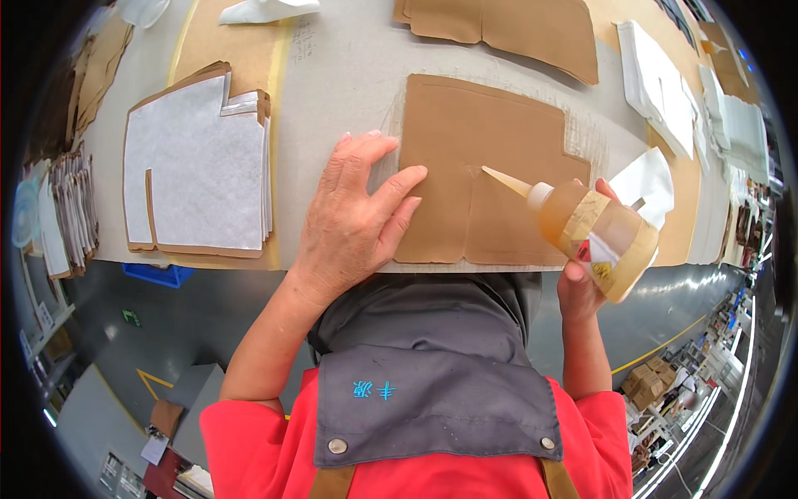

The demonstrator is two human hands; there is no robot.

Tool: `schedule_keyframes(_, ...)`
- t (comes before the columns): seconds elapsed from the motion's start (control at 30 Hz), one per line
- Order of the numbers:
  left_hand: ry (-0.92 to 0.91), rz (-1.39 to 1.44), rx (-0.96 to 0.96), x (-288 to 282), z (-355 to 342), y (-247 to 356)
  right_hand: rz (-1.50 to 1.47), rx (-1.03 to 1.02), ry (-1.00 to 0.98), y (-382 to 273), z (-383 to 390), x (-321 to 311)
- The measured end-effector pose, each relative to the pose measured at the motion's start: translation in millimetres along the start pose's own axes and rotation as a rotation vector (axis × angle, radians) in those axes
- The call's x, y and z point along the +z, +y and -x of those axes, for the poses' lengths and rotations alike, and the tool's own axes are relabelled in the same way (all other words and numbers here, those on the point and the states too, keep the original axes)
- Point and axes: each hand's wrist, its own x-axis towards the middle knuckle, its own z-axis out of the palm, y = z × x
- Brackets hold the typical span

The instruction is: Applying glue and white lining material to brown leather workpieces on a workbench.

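Note:
A brown, leather-like panel (515,125) with a notched right corner lies flat on the table before me. A slit or seam runs from near its middle to its front edge. My left hand (349,208) is open, its thumb and fingertips at the panel's left edge. In my right hand (579,293) is a squeeze bottle (603,237) of amber liquid, with masking tape around it and hazard labels. The bottle tilts left. Its tapered nozzle tip is at the slit's upper end; whether it touches is unclear. Some right-hand fingers are hidden behind the bottle.
Left of me sits a stack of white-faced brown panels (195,183). More brown panels (515,33) lie at the far side. White pieces (661,87) are stacked at the right, and a white sheet (644,185) lies behind the bottle. A blue crate (158,274) shows below the table edge.

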Motion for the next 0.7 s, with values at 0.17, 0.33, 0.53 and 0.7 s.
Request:
schedule_keyframes(0.17,0.008,-0.01,0.008,0,1,0,-0.065,0.03,0.027,1,2,-6)
schedule_keyframes(0.33,0.016,-0.024,0.02,2,0,0,-0.086,0.074,0.024,0,13,-12)
schedule_keyframes(0.53,0.039,-0.043,0.04,1,0,-1,-0.069,0.102,-0.003,-2,35,-23)
schedule_keyframes(0.7,0.036,-0.061,0.053,2,0,1,-0.128,0.094,-0.02,2,57,-30)
